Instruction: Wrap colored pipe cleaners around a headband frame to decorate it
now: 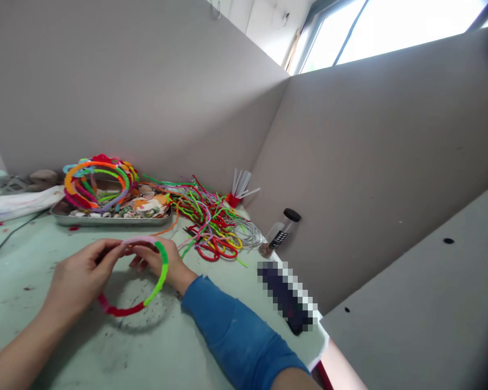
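A ring wrapped in fuzzy pipe cleaner [162, 276] stands tilted just above the table, in bands of pale pink, green, lime, red and darker pink. My left hand [79, 276] pinches it at the upper left, thumb and forefinger pressed together on the pale pink stretch. Behind the ring's upper part, my right hand [168, 260] grips the same pink stretch with thumb and fingers, some of which the ring hides. A blue sleeve [236, 330] covers my right forearm.
At the back left a metal tray [114, 221] holds several colourful rings [67, 181] and loose flat pieces. Beside it lie tangled pipe cleaners [211, 211] and red-handled scissors [215, 248]. A red holder [233, 200] with clear sticks, a black-capped bottle [284, 228] and a blurred dark object [287, 298] line the right edge.
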Tool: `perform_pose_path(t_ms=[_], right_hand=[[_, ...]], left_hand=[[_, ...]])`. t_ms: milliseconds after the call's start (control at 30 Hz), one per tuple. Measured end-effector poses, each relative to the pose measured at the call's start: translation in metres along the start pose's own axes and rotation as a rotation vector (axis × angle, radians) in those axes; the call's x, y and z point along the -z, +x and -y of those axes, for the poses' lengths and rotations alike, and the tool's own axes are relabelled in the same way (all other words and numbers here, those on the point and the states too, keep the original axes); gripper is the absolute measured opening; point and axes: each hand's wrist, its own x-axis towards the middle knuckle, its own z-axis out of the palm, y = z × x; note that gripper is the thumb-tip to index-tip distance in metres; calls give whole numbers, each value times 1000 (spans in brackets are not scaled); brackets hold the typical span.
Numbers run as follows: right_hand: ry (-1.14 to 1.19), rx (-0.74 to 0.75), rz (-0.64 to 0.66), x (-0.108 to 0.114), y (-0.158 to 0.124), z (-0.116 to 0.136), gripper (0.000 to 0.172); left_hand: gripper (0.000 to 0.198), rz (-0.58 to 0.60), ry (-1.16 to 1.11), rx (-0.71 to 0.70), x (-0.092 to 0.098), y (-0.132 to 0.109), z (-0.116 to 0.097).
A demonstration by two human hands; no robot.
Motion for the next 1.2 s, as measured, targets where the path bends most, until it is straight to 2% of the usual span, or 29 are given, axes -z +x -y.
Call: perform_pose_path(t_ms=[100, 233, 300, 400, 533, 633, 733, 833, 967, 1200], right_hand=[[51, 37, -56, -3, -1, 3, 31], [-133, 80, -58, -2, -3, 3, 26], [-139, 59, -56, -2, -1, 2, 28], [56, 6, -49, -5, 4, 1, 33], [232, -16, -129, -9, 8, 1, 29], [231, -17, -177, -12, 8, 0, 23], [190, -6, -164, -12, 6, -1, 22], [142, -13, -165, -12, 6, -1, 23], [98, -31, -177, -10, 5, 0, 31], [98, -51, -161, -8, 3, 3, 40]], left_hand=[[35, 1, -87, 129, 7, -2, -10], [39, 2, -256, 207, 9, -5, -18], [38, -12, -285, 205, 7, -5, -17], [37, 23, -246, 162, 1, -6, -11], [37, 51, -213, 135, -2, -6, -6], [36, 40, -149, 174, 0, -4, -6], [36, 9, -78, 206, 2, -2, -7], [39, 39, -42, 233, 5, -2, -9], [43, 109, -53, 256, 7, -3, -7], [48, 112, -189, 249, 2, 1, 3]])
